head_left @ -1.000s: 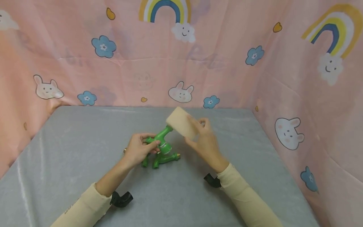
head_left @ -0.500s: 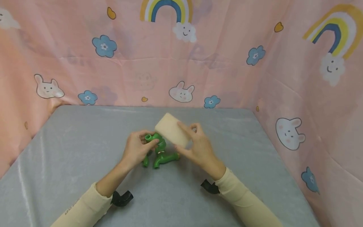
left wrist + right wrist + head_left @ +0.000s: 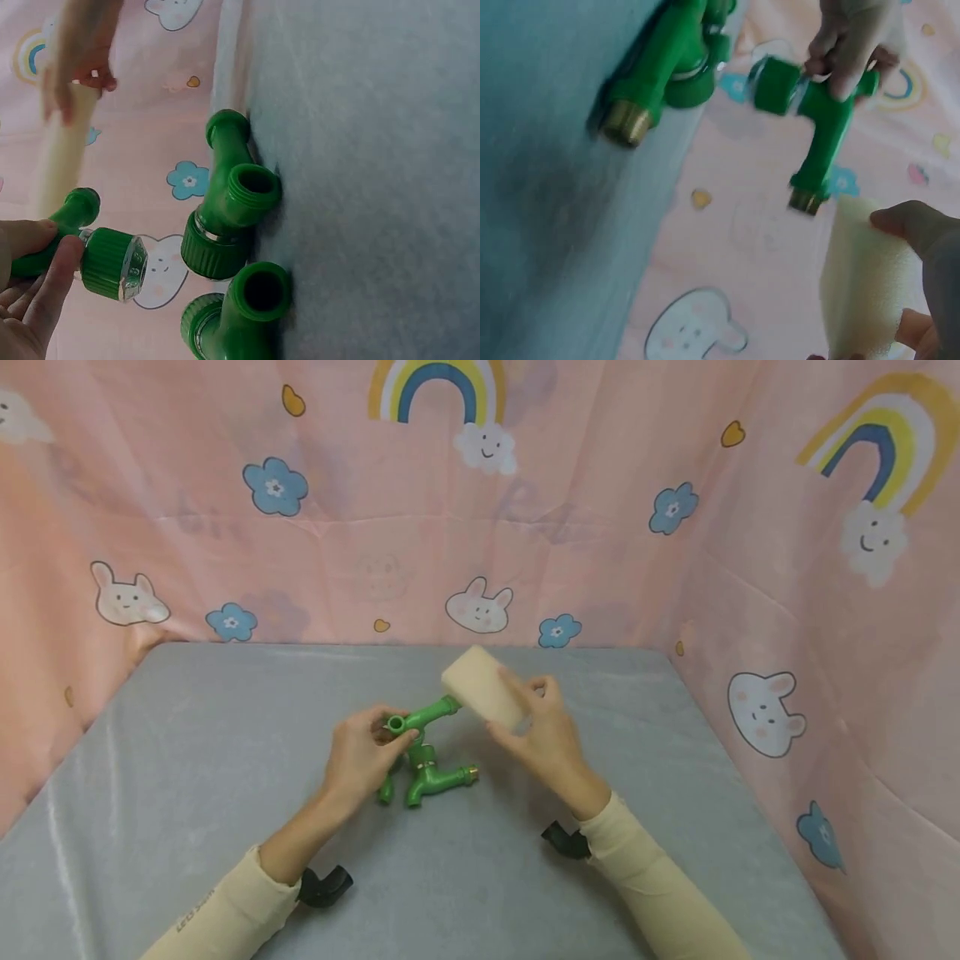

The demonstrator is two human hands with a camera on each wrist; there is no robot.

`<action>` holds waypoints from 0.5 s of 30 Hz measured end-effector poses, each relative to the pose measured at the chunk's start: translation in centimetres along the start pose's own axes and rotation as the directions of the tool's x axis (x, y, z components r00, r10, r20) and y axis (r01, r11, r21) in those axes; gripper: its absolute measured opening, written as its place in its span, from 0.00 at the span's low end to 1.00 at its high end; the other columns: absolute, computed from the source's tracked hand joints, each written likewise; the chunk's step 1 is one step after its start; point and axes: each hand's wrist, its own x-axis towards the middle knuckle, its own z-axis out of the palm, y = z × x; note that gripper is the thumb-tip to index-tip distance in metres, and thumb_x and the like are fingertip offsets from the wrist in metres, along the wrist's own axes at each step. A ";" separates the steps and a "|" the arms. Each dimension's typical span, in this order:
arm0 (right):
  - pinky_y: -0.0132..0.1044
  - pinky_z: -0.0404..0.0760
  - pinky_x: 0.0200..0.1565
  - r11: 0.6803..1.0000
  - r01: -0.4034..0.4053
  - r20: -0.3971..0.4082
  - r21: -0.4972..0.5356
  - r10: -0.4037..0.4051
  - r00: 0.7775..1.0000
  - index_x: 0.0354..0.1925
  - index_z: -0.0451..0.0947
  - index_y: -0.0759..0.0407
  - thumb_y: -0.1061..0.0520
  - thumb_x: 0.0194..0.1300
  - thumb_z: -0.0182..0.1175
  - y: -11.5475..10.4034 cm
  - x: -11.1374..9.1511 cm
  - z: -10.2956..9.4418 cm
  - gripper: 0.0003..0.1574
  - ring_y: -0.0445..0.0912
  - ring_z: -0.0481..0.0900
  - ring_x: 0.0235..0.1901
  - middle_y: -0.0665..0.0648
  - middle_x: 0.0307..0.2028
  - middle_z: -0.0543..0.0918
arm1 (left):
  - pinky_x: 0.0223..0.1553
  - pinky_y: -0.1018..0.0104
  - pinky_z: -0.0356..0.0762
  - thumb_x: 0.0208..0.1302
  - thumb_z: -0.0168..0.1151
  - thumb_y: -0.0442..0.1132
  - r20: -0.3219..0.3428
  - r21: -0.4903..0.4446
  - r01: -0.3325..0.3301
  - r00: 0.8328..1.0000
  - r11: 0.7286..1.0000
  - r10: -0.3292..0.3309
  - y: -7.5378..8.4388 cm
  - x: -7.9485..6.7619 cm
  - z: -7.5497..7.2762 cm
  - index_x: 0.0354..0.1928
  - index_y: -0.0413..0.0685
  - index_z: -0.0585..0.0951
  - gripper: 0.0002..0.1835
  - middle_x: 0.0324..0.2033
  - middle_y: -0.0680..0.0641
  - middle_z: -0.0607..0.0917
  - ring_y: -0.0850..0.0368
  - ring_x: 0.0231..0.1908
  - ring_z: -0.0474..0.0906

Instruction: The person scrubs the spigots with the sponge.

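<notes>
My left hand (image 3: 360,756) pinches a green plastic tap (image 3: 429,713) between thumb and fingers, raised above the table. Its spout mouth faces the head camera and its inlet end points up and right. In the right wrist view that end shows brass threads (image 3: 807,200). My right hand (image 3: 551,747) grips a cream sponge (image 3: 482,685) by its right side, close to the tap's inlet end. Below them a second green tap (image 3: 441,782) lies on the table. Another tap (image 3: 247,322) beside it is partly hidden behind my left hand in the head view.
The grey cloth-covered table (image 3: 225,718) carries the taps. Black curved pieces (image 3: 327,887) show at both wrists, partly hidden by the cream sleeves (image 3: 240,906). A pink printed curtain (image 3: 337,552) stands behind and to the sides.
The sponge went left and down over the held tap, then returned up and right. The tap has turned in my left hand, so its spout mouth now faces the head camera.
</notes>
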 end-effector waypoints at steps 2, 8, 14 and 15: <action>0.35 0.75 0.31 0.998 0.055 0.018 0.027 -0.055 0.998 0.71 0.72 0.49 0.49 0.56 0.75 -0.8 -0.4 0.2 0.46 0.52 0.76 0.31 0.65 0.49 0.72 | 0.34 0.64 0.88 0.56 0.75 0.30 -0.021 0.054 -0.060 0.998 0.997 0.061 -0.1 -0.2 0.2 0.44 0.37 0.86 0.14 0.37 0.38 0.91 0.47 0.34 0.90; 0.32 0.75 0.31 0.991 0.121 0.085 0.061 -0.126 0.988 0.71 0.70 0.52 0.49 0.56 0.75 -2.4 -1.5 1.4 0.47 0.50 0.75 0.32 0.63 0.47 0.72 | 0.35 0.62 0.89 0.54 0.76 0.29 -0.041 0.059 -0.138 0.989 0.989 0.140 0.0 -0.3 0.4 0.43 0.35 0.85 0.14 0.38 0.37 0.90 0.47 0.32 0.90; 0.41 0.79 0.31 1.000 -0.003 0.050 0.009 0.003 0.999 0.71 0.71 0.52 0.52 0.55 0.75 -0.5 -0.5 1.3 0.47 0.57 0.78 0.34 0.66 0.50 0.72 | 0.35 0.64 0.88 0.55 0.76 0.29 -0.041 0.016 -0.079 0.996 0.997 0.079 0.2 -0.2 0.2 0.41 0.35 0.86 0.12 0.35 0.37 0.90 0.47 0.32 0.90; 0.43 0.80 0.32 1.000 -0.023 0.048 -0.003 0.023 0.999 0.72 0.70 0.52 0.51 0.56 0.75 -0.2 -0.3 1.2 0.47 0.57 0.79 0.35 0.66 0.50 0.71 | 0.35 0.64 0.88 0.55 0.76 0.29 -0.038 0.019 -0.072 0.997 0.997 0.073 0.2 -0.2 0.2 0.41 0.35 0.86 0.12 0.34 0.38 0.90 0.48 0.32 0.90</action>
